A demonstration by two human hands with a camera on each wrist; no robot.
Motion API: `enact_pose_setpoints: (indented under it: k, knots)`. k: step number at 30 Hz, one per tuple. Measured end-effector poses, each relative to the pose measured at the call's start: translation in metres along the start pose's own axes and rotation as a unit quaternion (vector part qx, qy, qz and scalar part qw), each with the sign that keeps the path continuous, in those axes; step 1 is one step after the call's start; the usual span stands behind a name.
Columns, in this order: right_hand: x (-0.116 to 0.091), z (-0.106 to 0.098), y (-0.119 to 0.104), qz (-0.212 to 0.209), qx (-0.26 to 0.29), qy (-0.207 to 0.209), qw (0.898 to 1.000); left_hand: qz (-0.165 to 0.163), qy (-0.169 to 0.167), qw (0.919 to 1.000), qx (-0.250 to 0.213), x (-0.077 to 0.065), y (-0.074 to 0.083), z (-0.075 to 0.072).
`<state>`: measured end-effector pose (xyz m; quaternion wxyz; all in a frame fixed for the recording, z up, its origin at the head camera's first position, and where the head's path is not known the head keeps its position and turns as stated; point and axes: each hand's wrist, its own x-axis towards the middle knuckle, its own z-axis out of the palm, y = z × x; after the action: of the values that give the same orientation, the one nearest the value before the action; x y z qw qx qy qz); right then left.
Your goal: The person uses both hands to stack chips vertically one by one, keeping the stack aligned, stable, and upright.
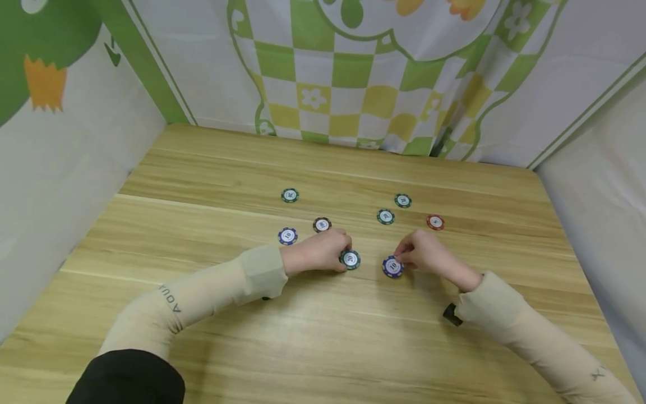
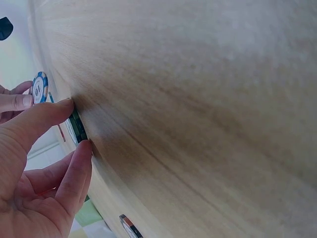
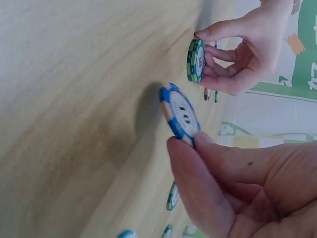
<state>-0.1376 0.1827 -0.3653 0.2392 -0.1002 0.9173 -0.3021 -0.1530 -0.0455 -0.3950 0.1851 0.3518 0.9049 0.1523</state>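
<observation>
Left hand [image 1: 318, 251] pinches one green stack [image 1: 350, 259], right hand [image 1: 429, 252] pinches one blue chip [image 1: 392, 267]; farther off, three green chips [image 1: 386, 216], one red chip [image 1: 435, 222]!

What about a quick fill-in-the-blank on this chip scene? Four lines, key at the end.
1. The right hand pinches a blue chip marked ____.
2. The number facing up on the green chip in the left hand is ____.
3. In the head view, the rightmost chip on the table is coloured ____.
4. The other blue chip lies nearer to the person's ____ hand.

Missing words: 10; 20; red; left.
</observation>
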Motion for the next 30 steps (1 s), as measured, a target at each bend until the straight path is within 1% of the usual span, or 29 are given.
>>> enact_pose_setpoints:
  k: [4,12,16,23,30]
  knots:
    - [0.002,0.003,0.0,0.003,0.052,0.008,0.999,0.002,0.002,1.0,-0.003,0.0,0.0,-0.001]
    - [0.007,0.008,-0.001,0.002,0.115,0.023,0.993,0.006,0.002,1.0,0.0,0.0,0.0,-0.001]
    - [0.009,0.01,-0.004,0.008,0.134,0.027,0.991,0.006,0.001,1.0,0.001,0.0,0.0,-0.001]
    - [0.012,0.014,-0.011,0.013,0.15,0.03,0.988,0.006,0.0,1.0,0.001,0.001,-0.001,-0.001]
    - [0.017,0.018,-0.014,0.024,0.173,0.03,0.984,0.012,0.004,0.9999,0.0,0.001,-0.001,-0.001]
